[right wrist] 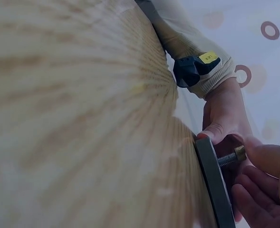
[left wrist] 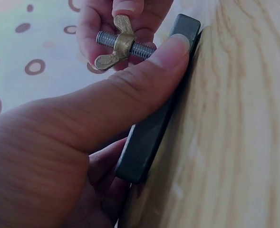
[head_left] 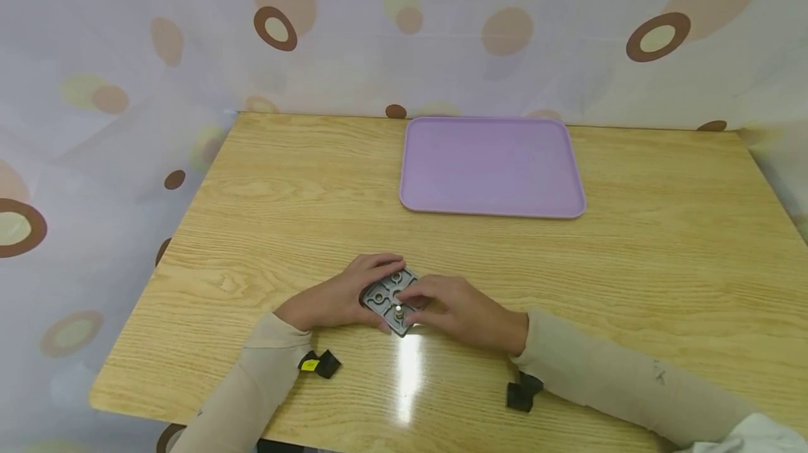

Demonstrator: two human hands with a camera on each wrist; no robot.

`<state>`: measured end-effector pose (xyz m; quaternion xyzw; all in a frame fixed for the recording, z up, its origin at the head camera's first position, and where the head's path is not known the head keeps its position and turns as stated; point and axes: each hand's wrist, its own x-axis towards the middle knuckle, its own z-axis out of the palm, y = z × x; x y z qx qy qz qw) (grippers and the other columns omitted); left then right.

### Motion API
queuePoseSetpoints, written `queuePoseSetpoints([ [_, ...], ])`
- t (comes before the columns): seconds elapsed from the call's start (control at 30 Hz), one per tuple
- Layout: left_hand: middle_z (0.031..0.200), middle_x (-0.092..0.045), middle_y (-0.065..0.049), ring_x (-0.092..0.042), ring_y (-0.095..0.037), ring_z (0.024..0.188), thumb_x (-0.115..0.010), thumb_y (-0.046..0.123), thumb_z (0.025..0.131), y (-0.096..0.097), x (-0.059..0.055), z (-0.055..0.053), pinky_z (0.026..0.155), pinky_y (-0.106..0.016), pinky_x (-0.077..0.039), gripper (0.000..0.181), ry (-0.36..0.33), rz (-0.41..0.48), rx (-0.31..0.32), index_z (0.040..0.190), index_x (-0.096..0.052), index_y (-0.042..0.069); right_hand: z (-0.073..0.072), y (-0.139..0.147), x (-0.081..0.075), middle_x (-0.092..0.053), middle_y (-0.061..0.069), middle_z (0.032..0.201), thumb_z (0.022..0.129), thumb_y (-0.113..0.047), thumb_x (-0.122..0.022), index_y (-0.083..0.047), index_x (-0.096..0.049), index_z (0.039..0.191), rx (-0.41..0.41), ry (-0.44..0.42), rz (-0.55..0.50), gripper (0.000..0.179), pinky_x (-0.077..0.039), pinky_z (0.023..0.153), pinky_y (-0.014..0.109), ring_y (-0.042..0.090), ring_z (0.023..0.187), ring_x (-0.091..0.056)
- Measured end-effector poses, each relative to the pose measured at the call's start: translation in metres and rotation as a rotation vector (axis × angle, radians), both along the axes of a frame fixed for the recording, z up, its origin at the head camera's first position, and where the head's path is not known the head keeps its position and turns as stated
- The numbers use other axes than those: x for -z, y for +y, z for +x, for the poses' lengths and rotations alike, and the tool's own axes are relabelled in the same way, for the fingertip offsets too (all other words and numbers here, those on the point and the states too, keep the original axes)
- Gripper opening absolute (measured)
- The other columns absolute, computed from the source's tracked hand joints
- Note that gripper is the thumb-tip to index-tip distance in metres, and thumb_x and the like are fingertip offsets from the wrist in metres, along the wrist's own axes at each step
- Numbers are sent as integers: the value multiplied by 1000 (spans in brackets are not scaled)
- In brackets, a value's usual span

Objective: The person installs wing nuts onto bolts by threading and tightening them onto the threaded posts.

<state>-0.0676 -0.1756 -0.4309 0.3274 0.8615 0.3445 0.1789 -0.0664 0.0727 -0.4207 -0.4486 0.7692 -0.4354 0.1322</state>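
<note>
Near the front of the table, my left hand (head_left: pixel 344 296) grips a square grey metal plate (head_left: pixel 382 305) with round holes, fingers along its far edge and thumb on the near one. A threaded bolt (left wrist: pixel 142 50) rises from the plate near its front corner. On the bolt sits a brass wing nut (left wrist: pixel 124 43), partway along the thread with bare thread on either side. From the right, my right hand (head_left: pixel 457 309) pinches the wing nut between thumb and finger. In the left wrist view, one fingertip lies against the nut's upper wing. The right hand covers the plate's right corner in the head view.
A purple tray (head_left: pixel 492 165) lies at the back of the wooden table (head_left: pixel 284 207), against a patterned cloth backdrop (head_left: pixel 442 53). Black wrist devices (head_left: pixel 520 397) hang under both sleeves, close to the tabletop.
</note>
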Motion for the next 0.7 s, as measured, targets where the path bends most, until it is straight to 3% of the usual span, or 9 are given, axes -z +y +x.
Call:
queuePoseSetpoints([
  [0.27, 150, -20, 6, -20, -14, 131, -76, 46, 72, 0, 1, -1, 101, -37, -29, 95, -6, -5, 2, 147, -27, 15, 0, -2, 1, -58, -6, 118, 88, -24, -64, -10, -61, 119, -17, 59, 5, 34, -45, 86, 27, 8, 104, -54],
  [0.7, 150, -20, 6, -20, -13, 131, -76, 46, 71, -1, 2, 0, 101, -37, -29, 95, 1, -4, 4, 147, -28, 15, -2, -3, 0, -60, -6, 113, 88, -24, -65, -11, -62, 116, -7, 17, -1, 31, -46, 83, 26, 9, 98, -57],
])
